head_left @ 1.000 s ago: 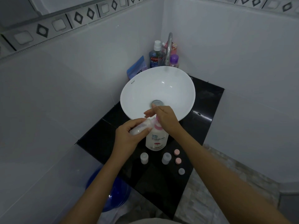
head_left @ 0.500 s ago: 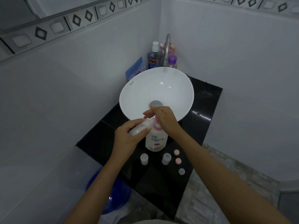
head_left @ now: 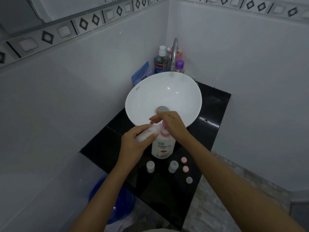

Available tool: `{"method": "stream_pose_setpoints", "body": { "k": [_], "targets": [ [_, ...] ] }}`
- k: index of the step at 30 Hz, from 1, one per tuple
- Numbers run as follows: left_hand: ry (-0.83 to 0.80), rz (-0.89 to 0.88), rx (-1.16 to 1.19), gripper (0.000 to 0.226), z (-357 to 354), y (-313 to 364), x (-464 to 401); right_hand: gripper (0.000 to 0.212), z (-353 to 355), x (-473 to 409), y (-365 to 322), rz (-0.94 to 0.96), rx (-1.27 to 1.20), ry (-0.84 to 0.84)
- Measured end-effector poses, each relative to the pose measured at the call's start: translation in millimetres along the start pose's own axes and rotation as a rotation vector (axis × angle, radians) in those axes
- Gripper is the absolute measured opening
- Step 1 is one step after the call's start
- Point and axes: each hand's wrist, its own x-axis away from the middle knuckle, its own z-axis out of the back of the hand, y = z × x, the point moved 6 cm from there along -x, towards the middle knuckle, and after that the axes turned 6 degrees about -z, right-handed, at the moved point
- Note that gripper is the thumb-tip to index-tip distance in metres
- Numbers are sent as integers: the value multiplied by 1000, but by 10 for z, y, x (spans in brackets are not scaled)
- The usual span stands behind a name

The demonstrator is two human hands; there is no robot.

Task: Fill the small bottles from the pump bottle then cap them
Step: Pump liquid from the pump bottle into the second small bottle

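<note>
Two hands at pump bottle [head_left: 163, 148] | left hand [head_left: 133, 144] grip clasps small bottle [head_left: 145, 134], tilted, seemingly touching pump head [head_left: 164, 123] | right hand [head_left: 170, 124] released, flat atop it

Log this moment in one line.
left hand: grips small translucent bottle tilted by pump | right hand: presses pink head of white pump bottle | black counter: two open small bottles, three loose caps

The pump bottle [head_left: 163, 147] reads "Shokubutsu", and the blue mouthwash bottle [head_left: 159, 65] reads "Colgate Plax".
</note>
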Motion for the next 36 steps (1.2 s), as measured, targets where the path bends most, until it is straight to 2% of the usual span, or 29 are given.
{"method": "stream_pose_setpoints", "body": {
  "k": [5,11,14,17,20,27,36],
  "targets": [
    [-6,4,-15,32,-26,-28,24,43,-4,-34,125,1,61,62],
    [-10,46,6,33,-45,-92,54,43,-28,-21,198,-40,69,17],
    [-4,24,31,32,-22,-46,23,40,-22,-25,41,2,10,-54],
    [-10,20,53,32,-2,-26,-6,39,-17,-11,3,44,-33,-36],
    [-13,29,43,33,-10,-56,-5,40,-11,-28,90,31,3,18],
    [-52,71,38,32,-36,-141,44,41,-17,-41,246,-22,132,26],
    [-80,-18,-35,33,33,-13,-10,37,13,-29,58,16,90,-6]
  ]
}}
